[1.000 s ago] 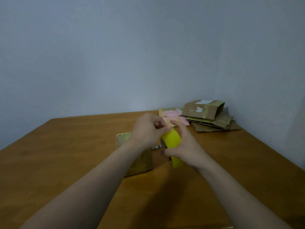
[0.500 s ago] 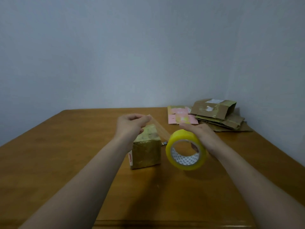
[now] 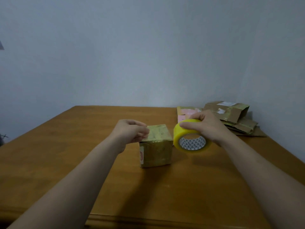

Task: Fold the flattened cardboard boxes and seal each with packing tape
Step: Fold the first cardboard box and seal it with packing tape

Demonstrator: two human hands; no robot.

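Left hand (image 3: 130, 132): fingers curled, tips drawn together at the top left edge of the box (image 3: 156, 146) and touching it. Whether a tape end lies between them cannot be told.

Right hand (image 3: 206, 128): grips the tape roll (image 3: 191, 142) from above, fingers and thumb curled over its yellow outer band. The roll is held clear of the desk (image 3: 82, 146), just right of the box and level with its top. Its open core faces the camera and shows a white patterned lining. A shadow lies on the desk beneath it.

Box: small, closed and upright near the desk's middle, between the two hands. Its faces are glossy and yellowish. A red and white label shows on the left face.

Flat cardboard (image 3: 236, 119): a loose stack at the far right corner of the desk, against the wall (image 3: 148, 55) and well apart from the box. A pink sheet (image 3: 184, 113) lies just left of the stack, partly hidden behind the right hand.

Desk: brown wood, its near edge in view at the bottom.
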